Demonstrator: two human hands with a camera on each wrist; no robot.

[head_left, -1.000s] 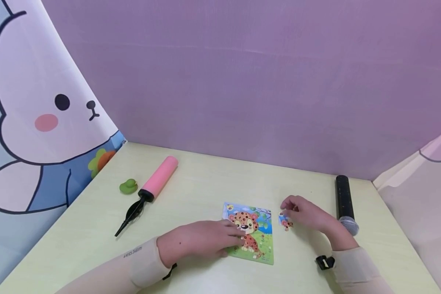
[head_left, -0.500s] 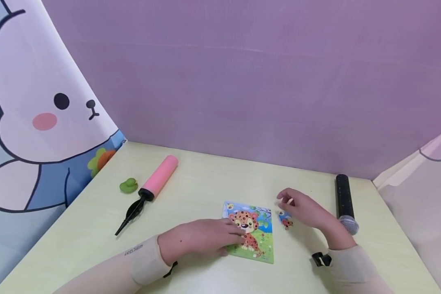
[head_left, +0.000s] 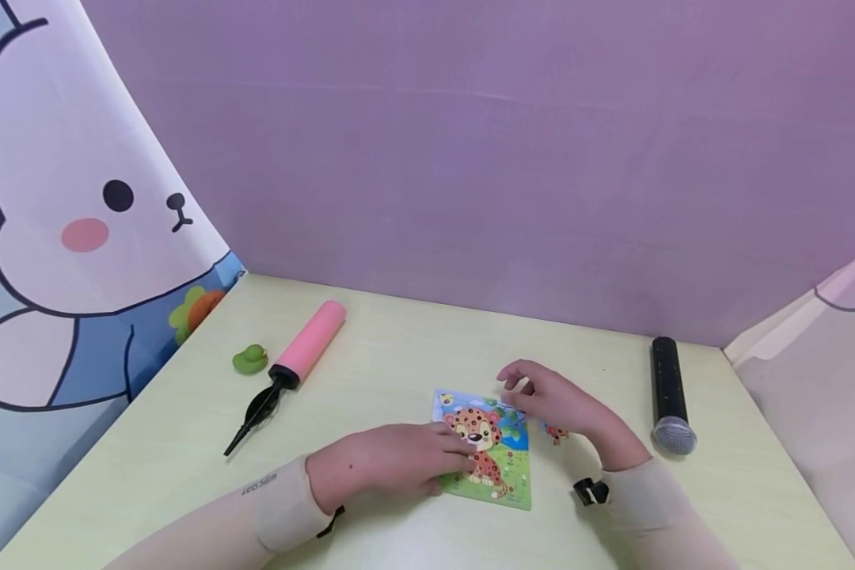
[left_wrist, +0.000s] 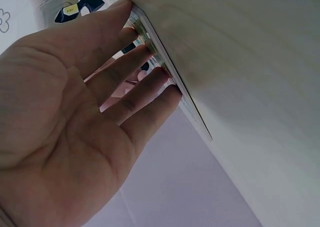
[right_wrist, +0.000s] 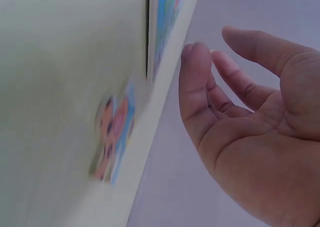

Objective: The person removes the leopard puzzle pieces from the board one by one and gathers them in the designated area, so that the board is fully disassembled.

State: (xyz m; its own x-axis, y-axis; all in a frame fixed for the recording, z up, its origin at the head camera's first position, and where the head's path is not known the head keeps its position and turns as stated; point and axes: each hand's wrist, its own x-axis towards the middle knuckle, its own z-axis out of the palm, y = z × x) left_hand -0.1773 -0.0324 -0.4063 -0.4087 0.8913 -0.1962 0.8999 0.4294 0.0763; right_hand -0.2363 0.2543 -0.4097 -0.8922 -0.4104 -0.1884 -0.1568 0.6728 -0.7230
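A small square jigsaw puzzle (head_left: 509, 467) with a spotted leopard cub lies flat on the table. My left hand (head_left: 399, 461) rests on its left side, fingers extended over the cub; in the left wrist view the fingertips touch the board (left_wrist: 172, 72) near its edge. Above the puzzle's upper right corner hovers my right hand (head_left: 559, 402). Its fingers are loosely bent and the thumb stands apart, with nothing between them in the right wrist view. Right of the board lies a loose jigsaw piece (head_left: 557, 434), partly hidden by the right hand; the right wrist view shows this piece (right_wrist: 114, 134) blurred.
A pink hand pump (head_left: 306, 348) with a black nozzle lies to the left, beside a green toy duck (head_left: 250, 359). On the right is a black microphone (head_left: 670, 396). A purple cloth (head_left: 470, 174) rises behind the pale table (head_left: 392, 356).
My right hand has left the loose piece and moved left over the puzzle's upper right corner. The piece stays on the table. My left hand keeps its place on the board.
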